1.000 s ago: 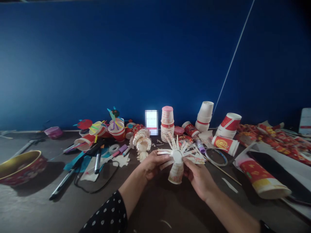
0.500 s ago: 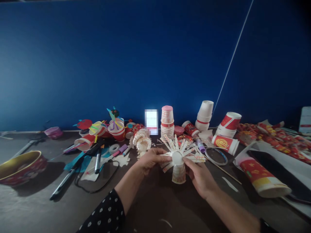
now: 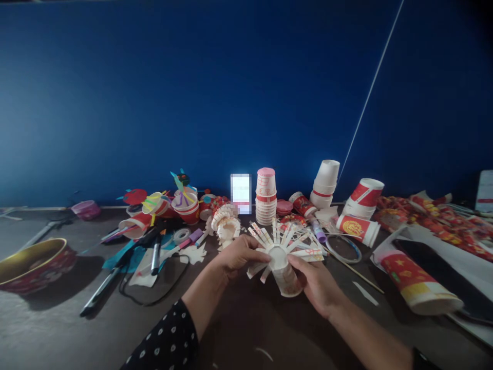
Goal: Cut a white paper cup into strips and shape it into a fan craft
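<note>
Between my two hands is a paper cup (image 3: 278,253) whose wall is cut into many white strips that fan outward from its round base. A wider, uncut-looking piece of the wall points down toward me. My left hand (image 3: 239,257) pinches the cup on its left side, thumb near the base. On the right, my right hand (image 3: 318,280) grips it with the thumb beside the base; its other fingers are partly hidden behind the cup. The cup is held above the dark table (image 3: 246,329).
Behind the hands stands a stack of paper cups (image 3: 266,198). Left lie a black marker (image 3: 155,257), a tape roll (image 3: 181,235) and a floral bowl (image 3: 36,264). To the right are a red cup (image 3: 419,282), a black phone (image 3: 442,277), a wooden stick (image 3: 362,276) and red scraps (image 3: 435,216).
The cup has tilted and turned slightly in my hands, so its wide lower piece now points down and to the right. Both hands keep their hold in nearly the same place.
</note>
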Available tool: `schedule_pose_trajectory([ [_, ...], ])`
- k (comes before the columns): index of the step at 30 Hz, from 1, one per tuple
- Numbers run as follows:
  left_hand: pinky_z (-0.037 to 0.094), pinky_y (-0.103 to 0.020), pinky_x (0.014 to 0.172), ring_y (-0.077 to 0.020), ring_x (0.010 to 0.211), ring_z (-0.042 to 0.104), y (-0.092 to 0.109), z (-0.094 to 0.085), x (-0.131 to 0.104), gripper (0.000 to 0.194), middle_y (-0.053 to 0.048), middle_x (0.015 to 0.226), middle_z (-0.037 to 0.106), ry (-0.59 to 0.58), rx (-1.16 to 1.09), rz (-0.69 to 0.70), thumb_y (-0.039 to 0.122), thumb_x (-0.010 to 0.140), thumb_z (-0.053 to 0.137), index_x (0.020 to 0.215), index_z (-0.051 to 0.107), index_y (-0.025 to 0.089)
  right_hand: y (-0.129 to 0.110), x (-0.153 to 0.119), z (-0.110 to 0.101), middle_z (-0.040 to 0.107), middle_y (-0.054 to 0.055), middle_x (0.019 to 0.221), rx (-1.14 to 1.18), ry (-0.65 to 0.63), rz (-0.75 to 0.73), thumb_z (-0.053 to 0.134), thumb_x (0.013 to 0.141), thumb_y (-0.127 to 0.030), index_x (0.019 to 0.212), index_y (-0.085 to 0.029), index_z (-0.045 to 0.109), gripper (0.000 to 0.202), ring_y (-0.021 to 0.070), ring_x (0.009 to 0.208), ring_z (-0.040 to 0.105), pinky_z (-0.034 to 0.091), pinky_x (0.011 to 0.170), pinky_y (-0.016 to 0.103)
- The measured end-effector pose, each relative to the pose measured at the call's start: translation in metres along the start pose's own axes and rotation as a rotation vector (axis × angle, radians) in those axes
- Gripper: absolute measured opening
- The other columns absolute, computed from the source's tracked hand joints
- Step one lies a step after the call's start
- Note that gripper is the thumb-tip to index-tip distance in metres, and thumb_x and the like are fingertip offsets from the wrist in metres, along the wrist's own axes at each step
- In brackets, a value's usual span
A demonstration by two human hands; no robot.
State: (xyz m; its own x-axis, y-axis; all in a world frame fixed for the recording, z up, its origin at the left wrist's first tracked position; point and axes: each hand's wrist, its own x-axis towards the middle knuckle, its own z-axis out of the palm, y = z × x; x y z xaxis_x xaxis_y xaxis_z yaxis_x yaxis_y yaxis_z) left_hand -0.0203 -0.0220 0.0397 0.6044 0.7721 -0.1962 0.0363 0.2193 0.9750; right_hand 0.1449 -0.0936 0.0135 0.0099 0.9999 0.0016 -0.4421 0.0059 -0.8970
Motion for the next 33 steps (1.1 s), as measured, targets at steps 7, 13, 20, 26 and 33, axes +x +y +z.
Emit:
schedule_pose_trajectory([
  [7,0.035,-0.019,0.042,-0.0105,0.046,0.052,-0.0036,-0.0012,0.0046,0.026,-0.003,0.054,0.062,0.032,-0.007,0.018,0.028,0.047,0.078,0.061,0.065,0.011,-0.0024,0.0005,-0.0018,0.07,0.006,0.091,-0.04,-0.031,0.029,0.072,0.066,-0.031,0.092,-0.019,0.069,0.029,0.0261,0.088,0.061,0.044,0.079,0.04],
  [13,0.028,-0.017,0.037,-0.0063,0.038,0.043,-0.0005,0.002,0.0022,0.027,0.002,0.046,0.055,0.085,0.05,0.028,0.031,0.051,0.077,0.059,0.059,0.012,-0.0023,0.0023,-0.0021,0.071,0.004,0.089,-0.061,0.021,-0.017,0.073,0.065,-0.03,0.082,-0.019,0.07,0.021,0.0241,0.088,0.061,0.042,0.083,0.037],
  [20,0.035,-0.018,0.043,-0.0081,0.047,0.05,0.002,0.0045,0.0,0.034,-0.001,0.06,0.062,-0.065,-0.015,0.032,0.027,0.048,0.08,0.073,0.065,0.01,0.0015,0.0032,-0.0023,0.071,0.006,0.093,0.001,0.03,0.045,0.074,0.065,-0.03,0.092,-0.018,0.069,0.03,0.026,0.089,0.062,0.045,0.078,0.038],
  [26,0.046,-0.025,0.064,-0.0167,0.068,0.06,0.0019,0.0067,0.0005,0.034,-0.002,0.067,0.066,-0.021,-0.06,0.066,0.019,0.045,0.081,0.074,0.066,0.01,-0.0018,0.0012,-0.0017,0.071,0.006,0.093,0.012,-0.056,0.099,0.075,0.062,-0.033,0.089,-0.019,0.07,0.031,0.0273,0.09,0.061,0.047,0.074,0.037],
  [33,0.033,-0.017,0.038,-0.0064,0.041,0.047,-0.0003,0.0077,0.0018,0.033,0.001,0.055,0.06,-0.017,-0.051,0.07,0.024,0.049,0.08,0.074,0.063,0.009,-0.0031,-0.0008,0.0017,0.071,0.006,0.093,-0.027,-0.026,0.103,0.076,0.06,-0.031,0.092,-0.019,0.069,0.034,0.028,0.09,0.061,0.048,0.071,0.037],
])
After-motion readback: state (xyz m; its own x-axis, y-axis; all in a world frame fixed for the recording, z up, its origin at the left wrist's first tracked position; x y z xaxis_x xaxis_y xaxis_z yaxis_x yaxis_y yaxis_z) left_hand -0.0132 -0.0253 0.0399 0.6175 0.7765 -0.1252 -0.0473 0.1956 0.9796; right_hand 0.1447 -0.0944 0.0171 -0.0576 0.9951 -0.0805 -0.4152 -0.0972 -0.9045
